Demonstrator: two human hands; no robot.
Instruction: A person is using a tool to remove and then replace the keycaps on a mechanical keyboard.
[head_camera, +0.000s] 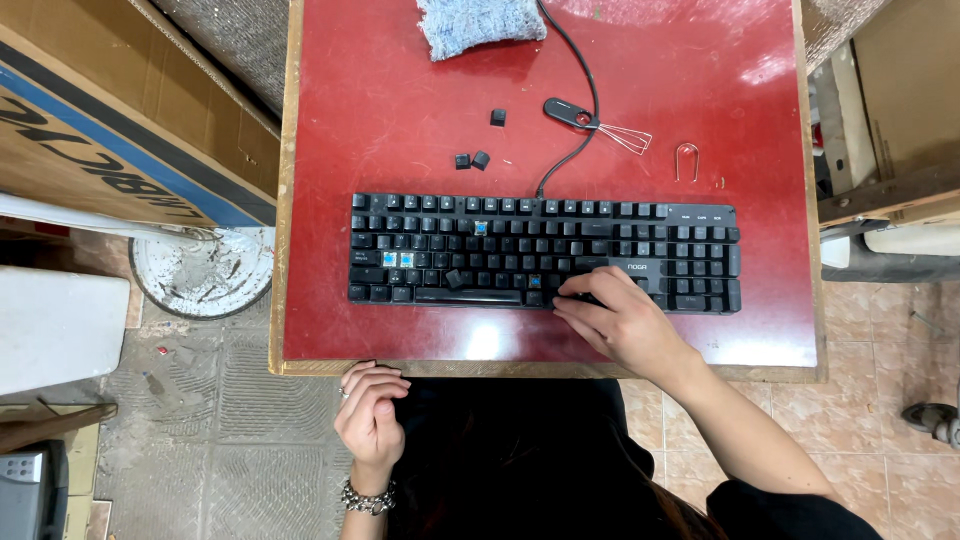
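head view: the right hand (622, 322) rests fingers spread on the near edge of the black keyboard (545, 251), mid red tabletop (400, 100). it looks stiff, light; keycaps seem small, best pinched. left hand (370, 412) curls loosely, empty.

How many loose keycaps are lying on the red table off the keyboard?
3: one keycap alone above the keyboard, two keycaps side by side nearer it. Another sits tilted on the keys; the right hand may hide more.
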